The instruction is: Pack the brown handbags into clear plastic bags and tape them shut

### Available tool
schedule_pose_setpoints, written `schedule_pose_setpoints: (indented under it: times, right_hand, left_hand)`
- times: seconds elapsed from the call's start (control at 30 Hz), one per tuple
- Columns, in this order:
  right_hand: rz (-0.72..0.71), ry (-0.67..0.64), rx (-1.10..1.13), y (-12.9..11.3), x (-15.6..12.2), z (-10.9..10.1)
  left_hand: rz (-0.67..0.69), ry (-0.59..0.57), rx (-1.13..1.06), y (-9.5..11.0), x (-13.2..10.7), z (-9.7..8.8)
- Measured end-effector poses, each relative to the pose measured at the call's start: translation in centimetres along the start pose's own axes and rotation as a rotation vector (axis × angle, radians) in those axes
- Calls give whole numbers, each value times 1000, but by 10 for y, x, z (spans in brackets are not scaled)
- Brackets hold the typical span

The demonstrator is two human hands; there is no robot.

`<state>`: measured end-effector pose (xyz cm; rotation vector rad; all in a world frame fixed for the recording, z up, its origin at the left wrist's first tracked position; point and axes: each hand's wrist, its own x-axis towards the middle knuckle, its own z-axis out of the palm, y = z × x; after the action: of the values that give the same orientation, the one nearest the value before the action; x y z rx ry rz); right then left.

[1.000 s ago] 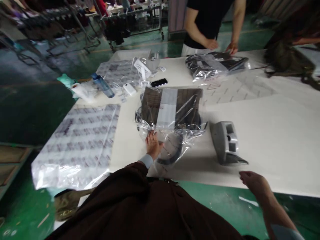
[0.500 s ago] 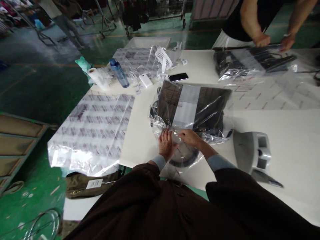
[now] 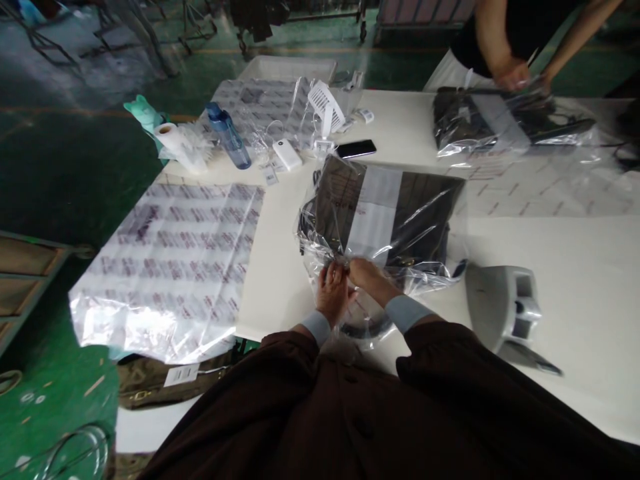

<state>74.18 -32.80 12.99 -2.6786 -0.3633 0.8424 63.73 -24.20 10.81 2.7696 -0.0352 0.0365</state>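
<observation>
A dark folded bag sits inside a clear plastic bag [image 3: 380,217] on the white table [image 3: 550,253]. My left hand [image 3: 332,292] and my right hand [image 3: 369,279] meet at the near, open end of that plastic bag. Fingers of both hands pinch the loose plastic close together. Crumpled film hangs under my wrists toward the table's front edge.
A stack of printed plastic bags [image 3: 175,260] lies at left. A grey tape dispenser [image 3: 505,303] stands at right. A blue bottle [image 3: 227,135], paper roll [image 3: 175,147], small fan [image 3: 325,110], power bank [image 3: 287,155] and phone [image 3: 356,148] sit farther back. Another person [image 3: 510,40] handles a bagged item [image 3: 500,123] across the table.
My right hand came in from the table's right front edge and joined my left hand on the plastic bag's open end. The view shifted closer and to the right.
</observation>
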Motion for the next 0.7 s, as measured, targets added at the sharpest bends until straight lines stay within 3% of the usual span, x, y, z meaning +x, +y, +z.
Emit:
schedule_pose_setpoints:
  times: [0.37, 0.57, 0.7]
  right_hand:
    - [243, -10, -94, 30, -28, -8]
    - [204, 38, -87, 46, -40, -13]
    - [124, 192, -31, 75, -86, -25]
  left_hand:
    - [29, -4, 105, -6, -3, 1]
    - [-3, -32, 96, -3, -2, -4]
    - [29, -31, 117, 2, -6, -17]
